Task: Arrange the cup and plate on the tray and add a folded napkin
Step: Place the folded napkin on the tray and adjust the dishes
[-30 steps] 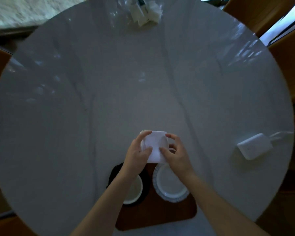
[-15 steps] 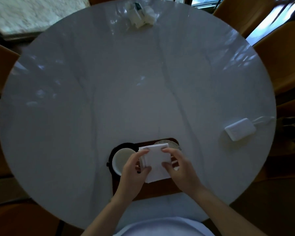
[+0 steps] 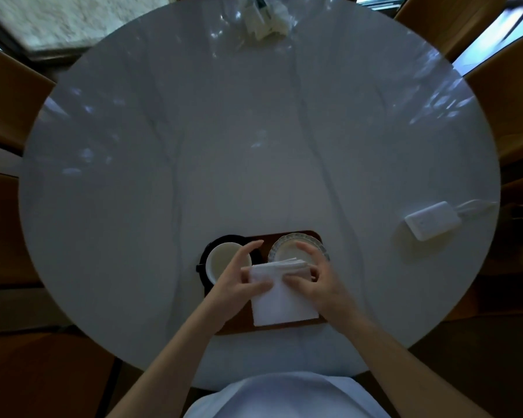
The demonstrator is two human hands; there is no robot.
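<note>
Currently we hold the napkin (image 3: 280, 292), folded into a white square, over the near half of the tray (image 3: 284, 327); whether its lower edge touches the tray cannot be told. Our left hand (image 3: 239, 282) grasps the napkin's left edge, thumb on top, while the forefinger extends outward over the cup (image 3: 224, 260). Our right hand (image 3: 320, 282) pinches the napkin's right side, thumb on top, fingers curled at the layered far edge. The cup, white inside, stands at the tray's far left corner on a dark round saucer (image 3: 206, 260) that overhangs the tray edge. The plate (image 3: 287, 245), with a patterned rim, lies at the tray's far right corner, just beside the cup. The tray sits on the round marble table (image 3: 254, 131), near our edge. A white charger (image 3: 429, 220) lies at the table's right side, well apart from the tray.
</note>
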